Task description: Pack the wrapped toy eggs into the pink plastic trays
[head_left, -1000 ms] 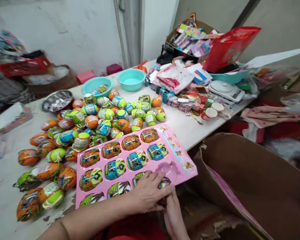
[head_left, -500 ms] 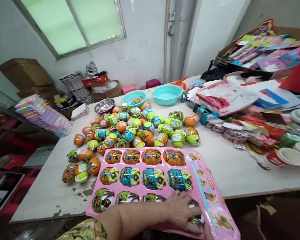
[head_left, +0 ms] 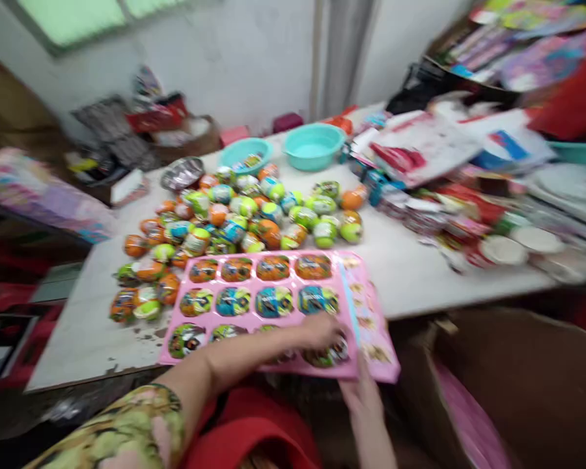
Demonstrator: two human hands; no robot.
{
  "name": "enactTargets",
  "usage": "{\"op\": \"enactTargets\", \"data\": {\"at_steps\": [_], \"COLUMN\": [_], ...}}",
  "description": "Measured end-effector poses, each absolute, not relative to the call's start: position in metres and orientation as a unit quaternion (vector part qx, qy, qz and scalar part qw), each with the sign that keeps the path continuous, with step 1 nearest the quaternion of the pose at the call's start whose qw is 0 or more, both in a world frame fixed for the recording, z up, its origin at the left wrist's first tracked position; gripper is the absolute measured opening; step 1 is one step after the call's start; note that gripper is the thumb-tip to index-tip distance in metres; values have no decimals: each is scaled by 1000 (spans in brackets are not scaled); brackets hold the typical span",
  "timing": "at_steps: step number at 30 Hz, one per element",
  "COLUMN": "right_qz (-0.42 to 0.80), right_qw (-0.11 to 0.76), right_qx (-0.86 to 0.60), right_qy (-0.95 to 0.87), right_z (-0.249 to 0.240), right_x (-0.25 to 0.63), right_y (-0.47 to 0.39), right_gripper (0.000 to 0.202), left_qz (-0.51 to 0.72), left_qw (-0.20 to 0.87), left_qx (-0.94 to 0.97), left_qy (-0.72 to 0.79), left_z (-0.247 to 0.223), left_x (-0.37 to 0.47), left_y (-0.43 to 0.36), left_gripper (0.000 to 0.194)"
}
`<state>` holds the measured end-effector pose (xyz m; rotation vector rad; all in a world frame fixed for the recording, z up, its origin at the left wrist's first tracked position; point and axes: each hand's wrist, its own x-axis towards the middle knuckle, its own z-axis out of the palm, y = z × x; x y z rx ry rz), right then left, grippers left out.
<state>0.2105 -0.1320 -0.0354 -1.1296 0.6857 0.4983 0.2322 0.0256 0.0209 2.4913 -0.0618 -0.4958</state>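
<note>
A pink plastic tray (head_left: 254, 286) lies at the front edge of the table, its near right corner jutting past it. Three rows of its hollows hold shrink-wrapped toy eggs (head_left: 274, 302) in orange, blue and green. My left hand (head_left: 322, 331) rests at the near right hollow, on or just over the egg (head_left: 329, 355) there; motion blur hides how its fingers are set. With the thumb on top, my right hand (head_left: 360, 391) grips the tray's near edge. The tray's right strip (head_left: 366, 312) carries small printed pictures.
Loose wrapped eggs (head_left: 234, 225) are heaped behind and left of the tray. Farther back stand two turquoise basins (head_left: 314, 148) and a metal bowl (head_left: 182, 173). Packets and paper cups (head_left: 502, 250) clutter the right side. A large brown carton (head_left: 517, 384) stands at lower right.
My view has tilted downward and shifted. My left hand, earlier spread over the near right egg, now looks more drawn in. More of my right hand shows at the tray's edge.
</note>
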Motion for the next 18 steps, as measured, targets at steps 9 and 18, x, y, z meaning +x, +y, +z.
{"op": "enactTargets", "data": {"at_steps": [9,18], "right_qz": [126,174], "right_qw": [673,515], "right_qx": [-599,-777], "right_qy": [415,319], "right_z": [-55,-89], "right_x": [209,203], "right_y": [-123,-157], "right_gripper": [68,77], "left_qz": [-221,-269], "left_qw": [203,179], "left_qx": [954,946], "left_qy": [-24,-23], "left_z": [20,20], "left_x": [230,243], "left_y": [15,-19], "left_gripper": [31,15]}}
